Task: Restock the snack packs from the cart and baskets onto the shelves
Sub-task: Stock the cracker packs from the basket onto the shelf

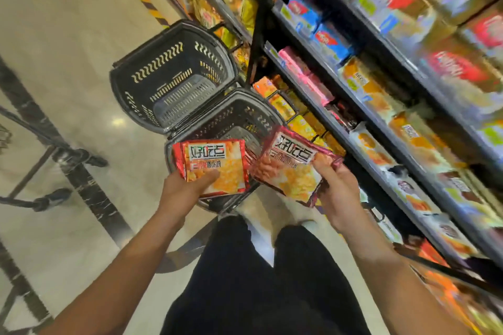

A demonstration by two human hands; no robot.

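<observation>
Far left of the left hand: dark metal cart frame (40,141) on the glossy floor, with a wheel near its lower bar. Only part of it is in view.

Beyond and above the left hand: far basket (174,76), black plastic with slotted walls, standing on the floor. No packs visible inside.

Left hand (185,185): holds an orange-red snack pack (212,168) from below, thumb curled over the pack's front face, fingers hidden behind it. Pack is face up, print readable, roughly level.

Directly under and between both hands: near basket (239,114), same black slotted type, touching the far basket at the rim. Its interior is largely hidden by the two packs; contents cannot be told.

Right hand (337,196): grips a darker red snack pack (294,168) at its right edge, thumb on top and fingers wrapped beneath. Pack is tilted, its left corner just beside the left hand's pack; whether the two packs touch is unclear.

Below the hands: dark trousers and a pale shoe on the floor.

Right of the right hand: shelves (381,128) running diagonally, stocked with blue, pink, orange and yellow snack boxes and bags, blurred. The right hand's pack is near the lower shelf edge, not on it.
</observation>
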